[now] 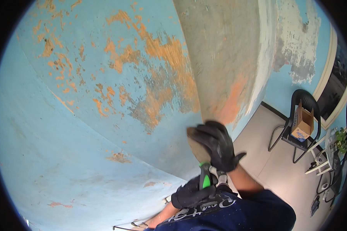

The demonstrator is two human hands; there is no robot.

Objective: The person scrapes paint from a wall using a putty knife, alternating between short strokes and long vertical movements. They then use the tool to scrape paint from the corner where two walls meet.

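My left hand (194, 192), in a black glove, is wrapped round the black and green handle of a putty knife (205, 178) in front of my chest. The wide blade points up and away from me. My right hand (216, 144), also black-gloved, lies across the blade's right side with fingers stretched out and thumb apart; the fingertips are slightly blurred. Part of the blade is hidden behind it. A silvery metal piece (222, 177) shows beside the handle; what it belongs to cannot be made out.
A light-blue wall (104, 146) has peeled orange and grey patches. Beside it runs a grey bare plaster strip (223, 50). At right, a black chair (306, 100) holds an open cardboard box (302, 125), near a white rack (322, 163) and a plant (341, 140) on the tiled floor (254, 142).
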